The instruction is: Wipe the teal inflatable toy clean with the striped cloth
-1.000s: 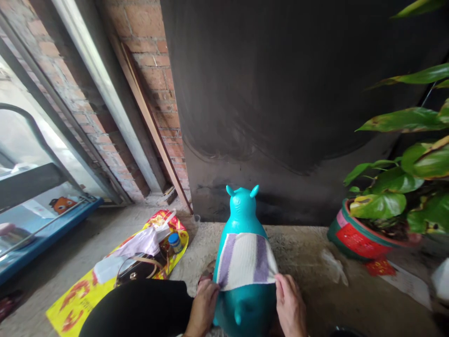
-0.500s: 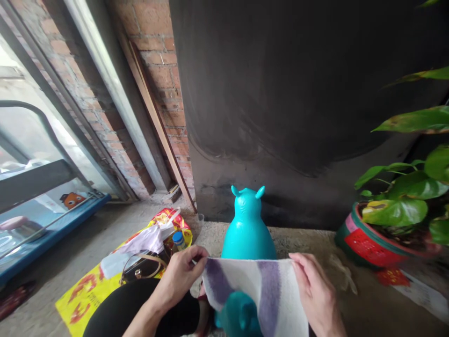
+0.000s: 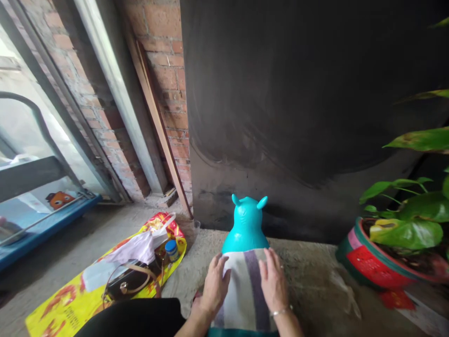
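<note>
A turquoise inflatable animal toy with two small ears stands in front of the dark panel. Over its body lies a white and purple striped cloth, spread fairly flat, with a darker teal strip of the toy showing below it. My left hand rests along the cloth's left side, fingers stretched forward. On the right side, my right hand lies on the cloth with its fingers extended and a bracelet on the wrist. Neither hand grips the cloth.
A yellow plastic sheet on the floor at left carries a handbag, a blue-lidded jar and a pale cloth. A blue trolley stands farther left. The potted plant is at right.
The cloth, held up by its two corners before, now lies over the toy. My hands have let go of the corners, moved closer together and flattened onto it.
</note>
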### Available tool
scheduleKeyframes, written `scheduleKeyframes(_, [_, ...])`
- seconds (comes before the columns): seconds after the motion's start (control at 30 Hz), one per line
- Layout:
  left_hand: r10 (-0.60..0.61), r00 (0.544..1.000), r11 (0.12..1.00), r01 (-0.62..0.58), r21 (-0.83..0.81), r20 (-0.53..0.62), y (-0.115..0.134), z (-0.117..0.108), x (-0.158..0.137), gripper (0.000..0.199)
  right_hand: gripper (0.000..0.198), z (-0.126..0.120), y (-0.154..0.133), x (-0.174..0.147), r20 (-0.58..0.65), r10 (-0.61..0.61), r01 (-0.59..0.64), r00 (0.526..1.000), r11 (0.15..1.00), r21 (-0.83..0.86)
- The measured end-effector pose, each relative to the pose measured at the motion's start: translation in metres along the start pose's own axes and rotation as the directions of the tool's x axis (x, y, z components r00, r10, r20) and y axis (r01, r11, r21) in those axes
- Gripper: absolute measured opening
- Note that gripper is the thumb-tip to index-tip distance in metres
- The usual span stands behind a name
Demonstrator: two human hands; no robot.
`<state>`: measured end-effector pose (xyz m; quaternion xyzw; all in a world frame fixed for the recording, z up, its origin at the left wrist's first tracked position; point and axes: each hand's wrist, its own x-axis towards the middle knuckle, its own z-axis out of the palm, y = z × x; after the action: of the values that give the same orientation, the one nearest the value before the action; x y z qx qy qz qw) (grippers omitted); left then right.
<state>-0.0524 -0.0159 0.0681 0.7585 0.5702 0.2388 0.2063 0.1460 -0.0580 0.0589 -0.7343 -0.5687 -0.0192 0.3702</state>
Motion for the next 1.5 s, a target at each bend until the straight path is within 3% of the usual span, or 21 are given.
scheduleKeyframes(0.1, [-0.049,0.997,0.998,0.05,-0.024,0.058,-0.01,0.039,-0.021,0.048,0.052,0.033,-0.008,-0.035,0.214,-0.017,0.057,0.977,0.981,-0.184])
scheduleKeyframes(0.2, [-0.09,0.98,0.996,0.089,0.011,0.179,-0.014,0.062,-0.021,0.058,0.051,0.053,-0.008,-0.044,0.334,0.055,0.065,0.941,0.939,-0.337])
scheduleKeyframes(0.37, [-0.123,0.958,0.991,0.105,0.082,0.258,-0.008,0.07,0.024,0.06,0.052,0.066,-0.011,-0.002,0.389,0.198,0.007,0.9,0.884,-0.467])
scheduleKeyframes(0.5, [-0.107,0.963,0.992,0.086,0.093,0.246,-0.008,0.073,0.058,0.061,0.053,0.076,-0.015,0.029,0.374,0.251,-0.031,0.893,0.863,-0.504])
scheduleKeyframes(0.67, [-0.065,0.976,0.997,0.054,0.056,0.206,-0.015,0.078,0.059,0.06,0.052,0.075,-0.019,0.033,0.381,0.256,-0.045,0.888,0.875,-0.483])
scheduleKeyframes(0.8, [0.008,0.991,0.999,-0.013,0.038,0.131,-0.026,0.081,0.031,0.054,0.052,0.072,-0.02,0.004,0.336,0.288,-0.088,0.896,0.86,-0.503])
scheduleKeyframes(1.0, [0.115,0.987,0.983,-0.13,0.128,0.116,-0.049,0.09,-0.026,0.053,0.059,0.079,0.003,-0.082,0.203,0.221,-0.104,0.954,0.878,-0.467])
scheduleKeyframes(1.13, [0.16,0.983,0.971,-0.174,0.166,0.095,-0.057,0.097,-0.039,0.053,0.06,0.074,0.014,-0.107,0.171,0.158,-0.068,0.972,0.894,-0.442])
scheduleKeyframes(1.33, [0.12,0.984,0.984,-0.135,0.112,0.13,-0.049,0.089,-0.025,0.054,0.057,0.064,0.002,-0.077,0.201,0.113,-0.006,0.973,0.884,-0.468])
scheduleKeyframes(1.5, [0.036,0.98,0.998,-0.043,0.034,0.195,-0.028,0.073,0.02,0.052,0.053,0.066,-0.014,-0.021,0.304,0.191,-0.018,0.934,0.871,-0.492])
